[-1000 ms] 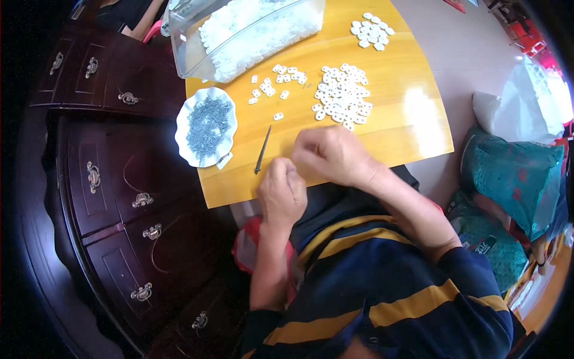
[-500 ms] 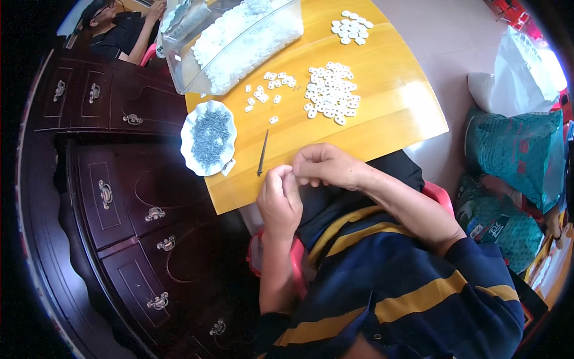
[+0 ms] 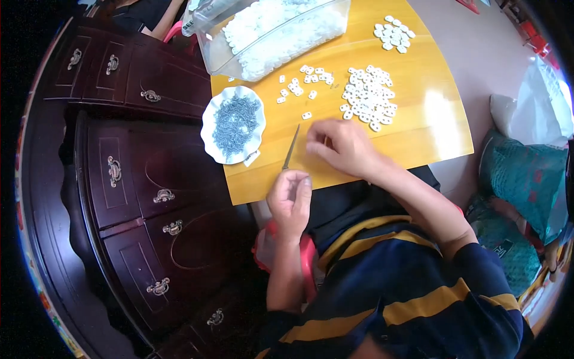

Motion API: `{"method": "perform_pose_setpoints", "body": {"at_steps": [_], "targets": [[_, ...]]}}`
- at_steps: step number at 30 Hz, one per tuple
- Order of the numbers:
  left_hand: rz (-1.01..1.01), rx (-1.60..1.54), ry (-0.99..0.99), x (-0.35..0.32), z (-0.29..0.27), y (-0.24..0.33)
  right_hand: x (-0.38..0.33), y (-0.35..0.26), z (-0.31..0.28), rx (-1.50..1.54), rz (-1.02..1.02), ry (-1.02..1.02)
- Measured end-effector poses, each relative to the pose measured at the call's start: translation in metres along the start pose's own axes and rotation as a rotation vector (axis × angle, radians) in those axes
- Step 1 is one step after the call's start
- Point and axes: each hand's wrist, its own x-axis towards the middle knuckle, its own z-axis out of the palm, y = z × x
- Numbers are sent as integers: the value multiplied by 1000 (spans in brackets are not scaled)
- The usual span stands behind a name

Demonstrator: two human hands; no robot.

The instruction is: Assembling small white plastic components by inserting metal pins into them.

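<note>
My left hand (image 3: 289, 198) is at the table's near edge. Its fingers are curled with the thumb against them; anything between them is hidden. Just beyond it lies a thin dark pointed metal tool (image 3: 292, 147), its near end close to the fingertips. My right hand (image 3: 345, 146) hovers over the tabletop to the right of the tool, slightly blurred, thumb and forefinger apart and nothing visible between them. The nearest small white two-holed piece (image 3: 307, 115) lies just beyond its fingers. A white scalloped dish (image 3: 208, 133) of small grey metal parts (image 3: 235, 124) stands left of the tool.
A large pile of white holed pieces (image 3: 369, 96) lies right of centre, a smaller pile (image 3: 394, 34) farther back. A clear bin (image 3: 218, 60) of white parts stands at the far left. Dark wooden drawers (image 3: 143, 173) line the left; sacks (image 3: 523, 179) stand right. Another person's arm (image 3: 164, 21) shows upper left.
My hands have come apart: the right moved forward over the table, while the left stayed near the edge. The whole view has shifted, so the table sits farther right and higher.
</note>
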Motion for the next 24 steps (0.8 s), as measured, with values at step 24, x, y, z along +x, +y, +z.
{"method": "perform_pose_setpoints", "body": {"at_steps": [24], "targets": [[-70,-59,-55,7,28,9,-21,5,-26,137,23,59]]}}
